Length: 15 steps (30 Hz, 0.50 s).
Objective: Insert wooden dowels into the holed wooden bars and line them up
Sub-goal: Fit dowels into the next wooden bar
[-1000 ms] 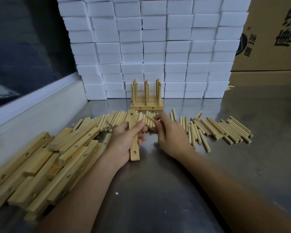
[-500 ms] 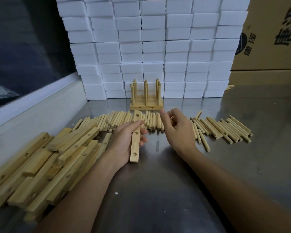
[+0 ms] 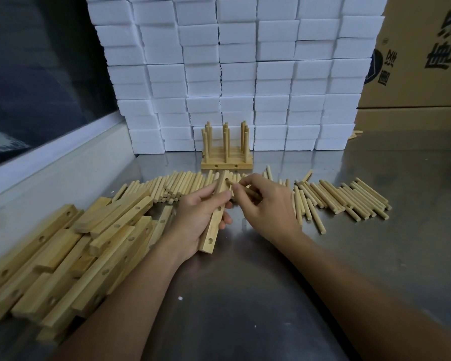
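Dowels [image 3: 349,196] lie in two loose spreads on the steel table [image 3: 245,295]: a packed row behind the hands and a looser scatter to the right, each too many and too overlapped to count exactly. One holed bar [image 3: 214,220] is gripped by the left hand [image 3: 195,220], fingers curled round it, its far end raised; three holes show along its face. The right hand [image 3: 266,204] pinches one dowel [image 3: 241,187], its tip at the bar's top hole. Behind stands one finished group of bars [image 3: 227,162], side by side, with dowels upright in three clusters. A heap of spare bars [image 3: 71,251], well over a dozen, lies at the left. White foam blocks [image 3: 245,74] are stacked at the back, beside one cardboard box [image 3: 422,61].
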Each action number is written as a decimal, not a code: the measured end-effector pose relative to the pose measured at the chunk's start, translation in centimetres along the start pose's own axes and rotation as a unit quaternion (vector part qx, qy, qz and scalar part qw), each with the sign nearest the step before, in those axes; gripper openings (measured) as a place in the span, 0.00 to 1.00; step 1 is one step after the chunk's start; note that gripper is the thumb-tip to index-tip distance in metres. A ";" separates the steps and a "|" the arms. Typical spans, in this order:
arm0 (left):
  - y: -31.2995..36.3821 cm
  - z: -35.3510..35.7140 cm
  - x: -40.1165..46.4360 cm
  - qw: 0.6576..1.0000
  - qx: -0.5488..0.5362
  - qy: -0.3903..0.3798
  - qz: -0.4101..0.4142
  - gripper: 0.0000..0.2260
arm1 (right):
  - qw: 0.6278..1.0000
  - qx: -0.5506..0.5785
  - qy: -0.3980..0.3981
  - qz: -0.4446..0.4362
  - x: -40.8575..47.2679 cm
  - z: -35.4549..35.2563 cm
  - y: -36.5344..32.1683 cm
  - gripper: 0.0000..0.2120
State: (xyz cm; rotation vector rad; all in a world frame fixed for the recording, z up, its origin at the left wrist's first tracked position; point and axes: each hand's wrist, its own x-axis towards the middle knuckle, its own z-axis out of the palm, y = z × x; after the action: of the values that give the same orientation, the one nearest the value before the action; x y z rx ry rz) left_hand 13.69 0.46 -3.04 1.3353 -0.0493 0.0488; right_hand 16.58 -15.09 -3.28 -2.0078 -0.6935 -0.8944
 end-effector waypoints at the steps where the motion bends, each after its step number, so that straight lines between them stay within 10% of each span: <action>1: 0.0 0.0 0.0 1.000 0.002 -0.006 0.003 0.17 | 1.000 0.001 0.002 -0.003 0.0 0.0 0.0 0.07; 15: -0.1 0.0 -0.1 1.000 0.009 0.000 0.028 0.34 | 0.999 -0.026 0.008 -0.029 0.0 -0.1 0.4 0.05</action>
State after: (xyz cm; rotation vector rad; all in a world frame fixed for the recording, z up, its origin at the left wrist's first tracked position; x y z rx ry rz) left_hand 13.56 0.41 -3.15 1.3524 -0.0867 0.0963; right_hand 16.87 -15.41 -3.41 -2.0333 -0.7297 -0.9692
